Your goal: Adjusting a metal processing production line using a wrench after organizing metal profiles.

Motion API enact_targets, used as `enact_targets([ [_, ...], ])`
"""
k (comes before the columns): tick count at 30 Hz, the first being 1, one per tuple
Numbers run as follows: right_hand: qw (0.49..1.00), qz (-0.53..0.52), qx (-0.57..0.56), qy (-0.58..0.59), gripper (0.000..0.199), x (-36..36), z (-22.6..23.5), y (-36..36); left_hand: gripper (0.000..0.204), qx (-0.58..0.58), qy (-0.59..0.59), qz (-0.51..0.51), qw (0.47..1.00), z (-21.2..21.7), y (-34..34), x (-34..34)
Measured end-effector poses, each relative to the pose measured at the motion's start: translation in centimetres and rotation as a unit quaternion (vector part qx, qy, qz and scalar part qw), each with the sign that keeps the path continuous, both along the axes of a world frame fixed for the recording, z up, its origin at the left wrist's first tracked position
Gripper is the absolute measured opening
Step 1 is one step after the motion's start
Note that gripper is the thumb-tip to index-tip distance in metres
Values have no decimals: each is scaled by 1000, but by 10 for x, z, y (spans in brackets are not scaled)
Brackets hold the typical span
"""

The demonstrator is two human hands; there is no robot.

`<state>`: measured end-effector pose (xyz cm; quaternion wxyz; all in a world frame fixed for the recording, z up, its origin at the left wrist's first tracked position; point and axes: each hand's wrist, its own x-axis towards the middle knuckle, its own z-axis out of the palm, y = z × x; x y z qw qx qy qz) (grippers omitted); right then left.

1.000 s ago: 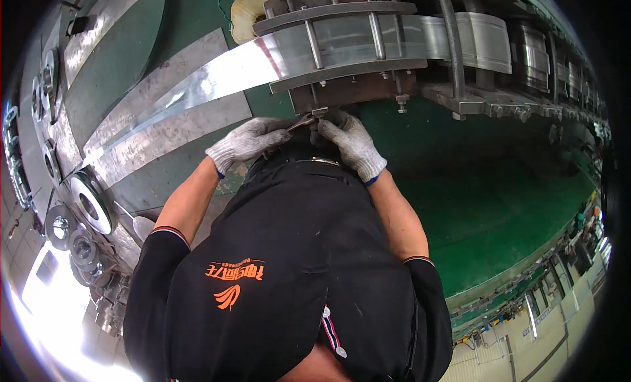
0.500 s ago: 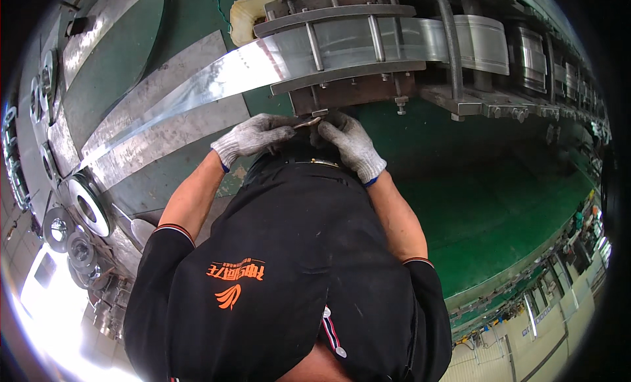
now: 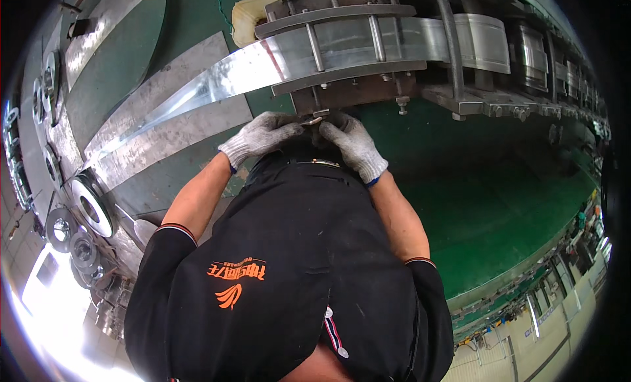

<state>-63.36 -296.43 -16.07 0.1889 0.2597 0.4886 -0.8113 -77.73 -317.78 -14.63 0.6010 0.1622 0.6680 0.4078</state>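
My left hand (image 3: 265,133), in a grey-white knitted glove, is closed on a short metal tool (image 3: 314,121) that looks like a wrench; most of it is hidden by the fingers. From the other side my right hand (image 3: 353,144), gloved the same way, has its fingers curled in at the tool's right end. Both hands are in front of my waist, just below a bolt head (image 3: 321,112) on the near edge of a rusty brown block (image 3: 355,93). Above that block, a shiny metal strip (image 3: 342,50) passes between two curved guide bars (image 3: 348,77) joined by upright rods.
Rollers (image 3: 482,43) and a slanting steel bar (image 3: 450,47) stand to the right of the guide. A bolt (image 3: 401,106) hangs below the block. Green machine bed (image 3: 486,204) extends right. Steel rings (image 3: 92,204) lie at left on the grey-green table (image 3: 164,175).
My left hand has shifted slightly right and its wrist has turned a little, so less of the tool shows. My right hand stays almost in place. The metal strip at left looks twisted differently.
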Motion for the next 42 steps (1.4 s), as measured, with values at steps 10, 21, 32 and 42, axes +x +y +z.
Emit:
enact_targets([
  [10, 1000, 5, 24, -5, 30, 2, -3, 1, 45, -78, 176, -69, 979, 37, 17, 9],
  [21, 1000, 2, 6, -13, 30, -2, 2, -2, 44, -85, 193, -67, 975, 46, 15, 10],
  [32, 979, -49, 194, -45, 36, 29, -3, 60, 28, -41, 126, 15, 991, 70, -18, -13],
  [42, 961, -15, 275, -32, 43, 29, 16, 128, 25, -124, 108, 187, 968, 134, 99, -13],
])
